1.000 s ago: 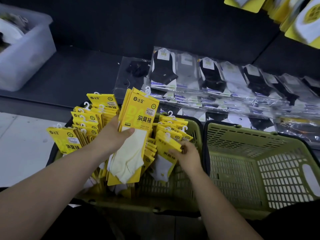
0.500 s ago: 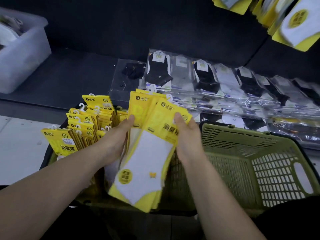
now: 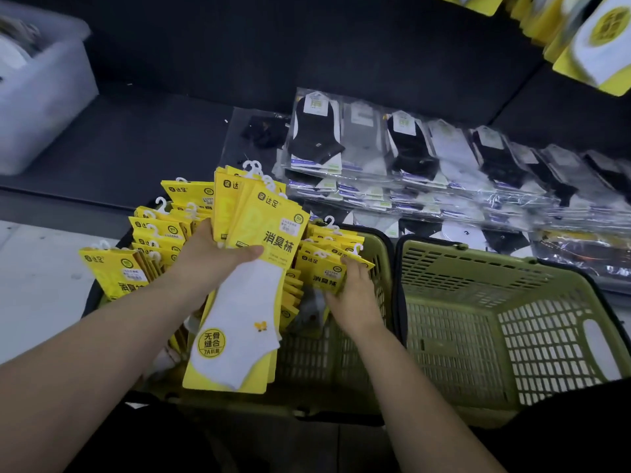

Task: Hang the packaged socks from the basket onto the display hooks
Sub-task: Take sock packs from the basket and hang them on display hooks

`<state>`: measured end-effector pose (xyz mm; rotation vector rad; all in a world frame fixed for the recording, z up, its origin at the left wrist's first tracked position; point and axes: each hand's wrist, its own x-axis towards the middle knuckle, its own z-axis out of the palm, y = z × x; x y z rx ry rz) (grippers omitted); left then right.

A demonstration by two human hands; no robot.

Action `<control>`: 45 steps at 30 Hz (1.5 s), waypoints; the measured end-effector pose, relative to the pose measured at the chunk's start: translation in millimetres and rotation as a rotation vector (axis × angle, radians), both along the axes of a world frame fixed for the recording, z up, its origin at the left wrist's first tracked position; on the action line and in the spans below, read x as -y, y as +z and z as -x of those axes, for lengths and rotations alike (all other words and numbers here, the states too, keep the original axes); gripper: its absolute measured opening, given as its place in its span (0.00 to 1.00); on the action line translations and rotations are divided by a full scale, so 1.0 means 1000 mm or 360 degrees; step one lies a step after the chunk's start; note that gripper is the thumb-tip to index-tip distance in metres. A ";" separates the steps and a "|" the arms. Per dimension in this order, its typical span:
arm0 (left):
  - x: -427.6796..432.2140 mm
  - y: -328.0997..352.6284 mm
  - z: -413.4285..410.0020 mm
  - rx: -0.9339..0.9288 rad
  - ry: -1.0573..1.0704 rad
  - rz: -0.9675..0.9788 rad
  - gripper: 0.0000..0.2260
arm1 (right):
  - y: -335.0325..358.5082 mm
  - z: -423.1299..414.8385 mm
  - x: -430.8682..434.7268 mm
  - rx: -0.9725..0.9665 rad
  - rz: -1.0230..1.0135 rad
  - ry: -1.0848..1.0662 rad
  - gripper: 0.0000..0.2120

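- Shelf [image 3: 143,138], dark, runs across the back, with a pale plastic bin [image 3: 41,97] at its left end and a row of clear-bagged socks [image 3: 409,155] lying flat at its right.
- Empty green basket [image 3: 495,319] stands just right of the full one.
- Full green basket [image 3: 327,353] holds yellow sock packs [image 3: 153,233] standing upright, white hooks up.
- Hung yellow packs [image 3: 601,42] show at the top right corner, blurred.
- Held stack of packs [image 3: 246,295], white sock on front, is above the full basket.
- Left hand [image 3: 211,257] is closed round that stack, thumb across its face.
- Right hand [image 3: 355,295] reaches into the full basket, fingers apparently curled on a pack [image 3: 322,273] there; the grip is hard to see.
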<state>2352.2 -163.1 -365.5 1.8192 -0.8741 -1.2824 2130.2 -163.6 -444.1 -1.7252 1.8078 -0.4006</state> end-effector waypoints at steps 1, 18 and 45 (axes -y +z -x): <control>0.001 0.000 0.000 0.0008 -0.0005 0.0016 0.27 | -0.005 -0.003 -0.002 -0.0067 0.0061 0.0030 0.32; -0.001 0.002 0.000 -0.0064 -0.0128 0.0131 0.25 | 0.097 0.034 0.037 0.1511 0.0466 -0.0697 0.11; -0.007 -0.014 0.005 -0.0201 -0.0098 0.0093 0.24 | 0.016 0.007 0.029 0.0418 0.0145 -0.0697 0.16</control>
